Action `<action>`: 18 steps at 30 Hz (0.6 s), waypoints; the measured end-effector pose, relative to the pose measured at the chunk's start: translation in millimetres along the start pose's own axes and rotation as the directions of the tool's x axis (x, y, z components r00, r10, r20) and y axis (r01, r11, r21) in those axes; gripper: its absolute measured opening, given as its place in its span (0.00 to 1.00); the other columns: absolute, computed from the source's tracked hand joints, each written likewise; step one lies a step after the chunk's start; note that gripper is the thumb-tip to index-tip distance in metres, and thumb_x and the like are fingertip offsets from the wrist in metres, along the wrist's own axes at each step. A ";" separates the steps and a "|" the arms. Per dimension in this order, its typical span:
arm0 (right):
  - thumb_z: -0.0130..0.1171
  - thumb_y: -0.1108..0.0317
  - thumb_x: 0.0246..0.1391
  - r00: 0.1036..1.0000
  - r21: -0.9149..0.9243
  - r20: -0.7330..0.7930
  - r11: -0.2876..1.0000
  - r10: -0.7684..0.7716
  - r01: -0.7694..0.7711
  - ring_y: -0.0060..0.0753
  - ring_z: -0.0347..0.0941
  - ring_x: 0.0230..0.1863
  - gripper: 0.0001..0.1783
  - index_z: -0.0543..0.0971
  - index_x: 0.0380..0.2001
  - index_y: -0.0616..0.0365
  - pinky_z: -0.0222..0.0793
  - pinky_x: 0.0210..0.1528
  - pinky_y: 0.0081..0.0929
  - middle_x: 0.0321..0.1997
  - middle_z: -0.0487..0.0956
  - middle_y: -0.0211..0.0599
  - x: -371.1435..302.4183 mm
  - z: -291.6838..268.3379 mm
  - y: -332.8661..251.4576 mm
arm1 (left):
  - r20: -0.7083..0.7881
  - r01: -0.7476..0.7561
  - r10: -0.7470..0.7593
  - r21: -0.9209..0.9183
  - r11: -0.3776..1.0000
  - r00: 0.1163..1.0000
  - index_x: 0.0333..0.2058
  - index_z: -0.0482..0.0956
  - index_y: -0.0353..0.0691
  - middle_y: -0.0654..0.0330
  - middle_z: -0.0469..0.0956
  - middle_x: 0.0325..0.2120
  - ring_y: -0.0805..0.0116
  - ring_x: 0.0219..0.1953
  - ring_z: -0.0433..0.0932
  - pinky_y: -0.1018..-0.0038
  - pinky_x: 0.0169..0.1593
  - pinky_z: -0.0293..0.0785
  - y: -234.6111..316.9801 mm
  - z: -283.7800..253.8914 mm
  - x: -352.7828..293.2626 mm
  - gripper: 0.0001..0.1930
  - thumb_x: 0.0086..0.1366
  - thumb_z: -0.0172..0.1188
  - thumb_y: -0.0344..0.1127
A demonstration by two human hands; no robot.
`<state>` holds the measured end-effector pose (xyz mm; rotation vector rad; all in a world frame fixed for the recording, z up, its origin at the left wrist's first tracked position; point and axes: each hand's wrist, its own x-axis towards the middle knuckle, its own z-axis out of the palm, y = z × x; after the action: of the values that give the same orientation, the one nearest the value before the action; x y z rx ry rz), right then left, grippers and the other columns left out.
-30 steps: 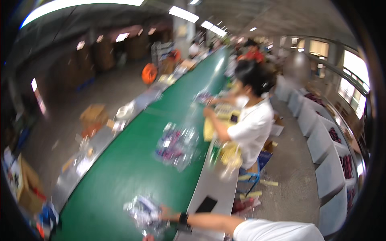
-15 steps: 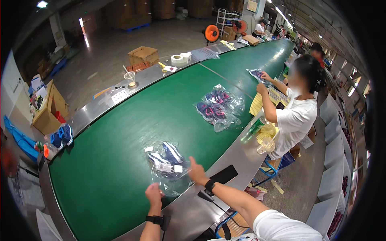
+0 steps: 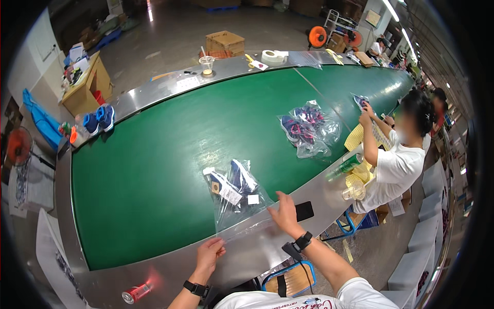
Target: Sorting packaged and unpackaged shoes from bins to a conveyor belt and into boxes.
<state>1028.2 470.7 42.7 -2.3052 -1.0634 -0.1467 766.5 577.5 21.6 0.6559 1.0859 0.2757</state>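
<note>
A clear plastic bag (image 3: 251,211) with a pair of navy and white shoes (image 3: 243,177) inside lies on the green conveyor belt (image 3: 154,185). White labels show on the shoes and bag. The bag's near edge reaches over the metal border and is stretched between my hands. My left hand (image 3: 209,254) pinches its near left corner, fingers closed. At the right corner, my right hand (image 3: 286,215) grips the film low between thumb and fingers, with the index finger sticking out. A black phone (image 3: 304,210) rests on the metal beside my right hand.
Bagged navy and pink shoes (image 3: 303,126) lie farther along the belt. A co-worker (image 3: 404,149) sits at right, handling another bagged shoe. A red can (image 3: 136,293) is at near left. Blue shoes (image 3: 99,119), a plastic cup (image 3: 207,66) and a tape roll (image 3: 272,55) line the far border.
The view has shifted, bringing the red can into sight. The bag's near part, crumpled before, is now drawn out flat toward me between my hands, which have moved nearer to me.
</note>
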 end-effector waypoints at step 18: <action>0.57 0.68 0.44 0.784 0.599 0.459 0.797 -0.418 0.075 0.44 0.70 0.32 0.05 0.76 0.25 0.57 0.65 0.34 0.38 0.27 0.73 0.40 -60.4 32.1 -89.0 | 0.033 -0.380 0.399 0.384 0.841 0.916 0.38 0.76 0.36 0.61 0.76 0.27 0.72 0.23 0.74 0.77 0.28 0.71 -16.9 12.2 -13.4 0.09 0.57 0.56 0.29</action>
<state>918.5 493.8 37.9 -1.6701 -1.4808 0.7216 769.4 553.1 24.7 1.2373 1.0545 0.4371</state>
